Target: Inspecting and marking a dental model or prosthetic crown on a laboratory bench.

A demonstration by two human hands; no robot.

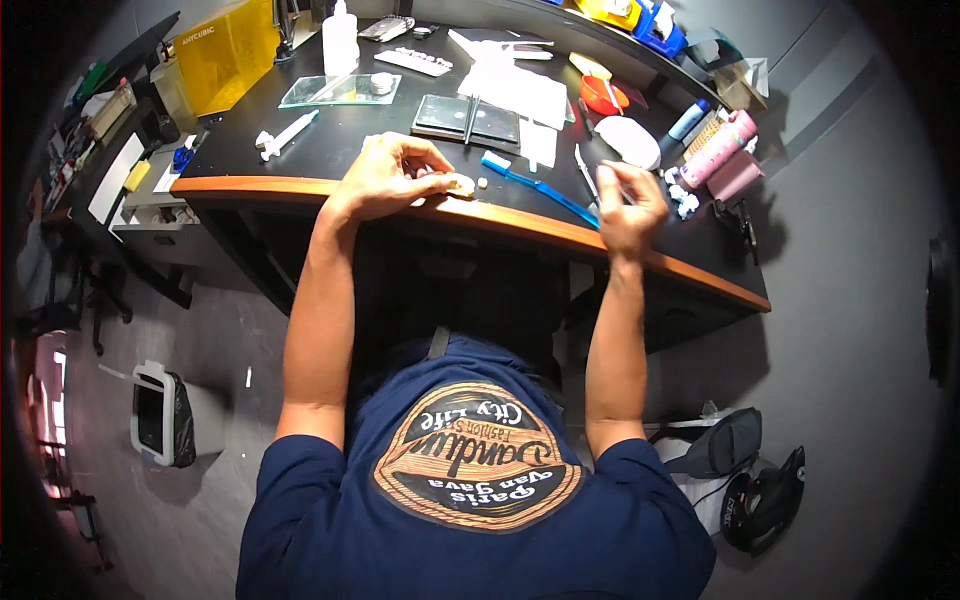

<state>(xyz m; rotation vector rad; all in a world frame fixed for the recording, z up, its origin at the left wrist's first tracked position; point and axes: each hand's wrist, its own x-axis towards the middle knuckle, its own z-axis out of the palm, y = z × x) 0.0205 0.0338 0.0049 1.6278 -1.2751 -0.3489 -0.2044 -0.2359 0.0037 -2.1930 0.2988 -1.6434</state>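
Observation:
My left hand (392, 178) rests at the table's near edge. Its thumb and fingers pinch a small yellowish piece (460, 186) that looks like a tooth model. A tiny pale bit (482, 183) lies just right of it. Over the table's right part, my right hand (632, 212) is closed around a slim metal tool (583, 166), its tip pointing away from me. Between the hands lies a blue toothbrush (540, 188), its head toward the left. Behind it are a dark flat box (440, 118) and tweezers (470, 118) on top.
On the black table (350, 115) stand a white bottle (340, 42), a glass plate (310, 92), a syringe (288, 137), a red bowl (604, 97) and a white rounded object (628, 142). Pink and blue bottles (735, 133) crowd the right end. A bin (162, 415) is on the floor at left.

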